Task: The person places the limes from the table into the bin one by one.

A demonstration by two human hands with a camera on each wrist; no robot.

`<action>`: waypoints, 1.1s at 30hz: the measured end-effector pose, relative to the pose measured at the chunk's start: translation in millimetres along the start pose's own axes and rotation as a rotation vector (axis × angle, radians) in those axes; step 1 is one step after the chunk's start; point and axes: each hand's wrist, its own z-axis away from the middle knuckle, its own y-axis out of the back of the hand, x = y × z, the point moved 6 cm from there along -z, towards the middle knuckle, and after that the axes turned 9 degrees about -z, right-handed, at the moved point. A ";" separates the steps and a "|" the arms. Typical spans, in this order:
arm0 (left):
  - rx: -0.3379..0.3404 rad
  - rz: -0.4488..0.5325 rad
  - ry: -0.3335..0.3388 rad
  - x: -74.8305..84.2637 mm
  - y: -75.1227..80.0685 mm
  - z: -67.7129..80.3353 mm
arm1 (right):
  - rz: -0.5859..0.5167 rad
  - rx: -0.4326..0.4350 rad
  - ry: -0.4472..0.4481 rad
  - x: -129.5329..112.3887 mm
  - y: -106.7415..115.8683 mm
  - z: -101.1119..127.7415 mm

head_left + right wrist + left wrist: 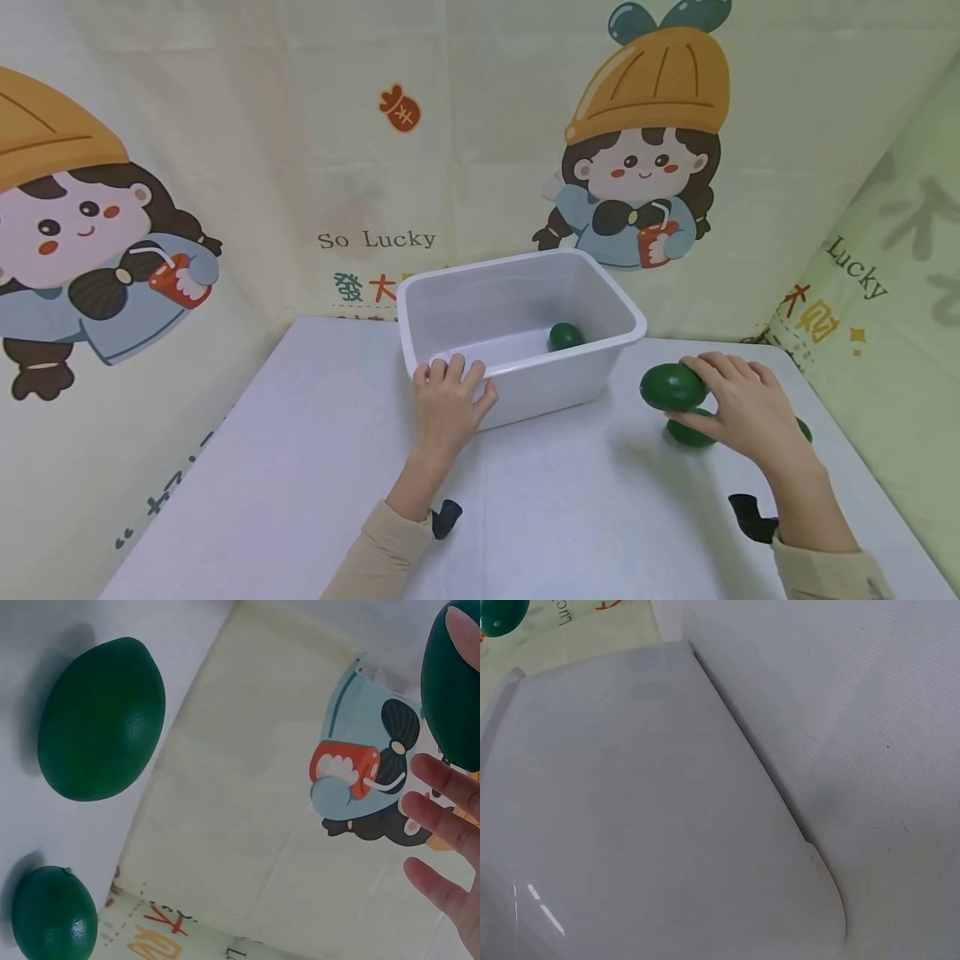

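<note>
My right hand [750, 408] pinches a glossy green oval fruit [671, 387] between thumb and fingers, above the table's right side. The right wrist view shows the same fruit [450, 690] at its right edge, with the other fingers spread below. Under the held one lies a second green fruit [688, 430], and a third [805, 429] is mostly hidden behind the hand. My left hand [448, 404] holds the near-left rim of a white plastic bin [540, 387], fingers bent over the edge. One green fruit [566, 337] rests inside the bin.
The bin stands near the back edge of the white table [300, 467]. A patterned cloth [480, 150] hangs behind it and along both sides. A dark strap end [446, 518] juts out by the left wrist, another [752, 518] by the right.
</note>
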 end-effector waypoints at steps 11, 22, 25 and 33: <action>0.001 -0.006 -0.001 0.0 -0.8 -0.5 | -0.012 0.017 0.015 -4.8 5.4 -11.3; -0.015 -0.009 0.000 -0.4 -1.9 -1.1 | -0.034 0.004 -0.002 -13.0 7.8 -24.6; -0.010 -0.009 0.001 -0.9 -1.9 -1.1 | -0.043 0.004 0.002 -15.6 8.0 -29.0; 0.005 -0.012 0.003 -1.5 -1.3 -1.8 | -0.069 -0.027 -0.024 -22.2 8.6 -43.0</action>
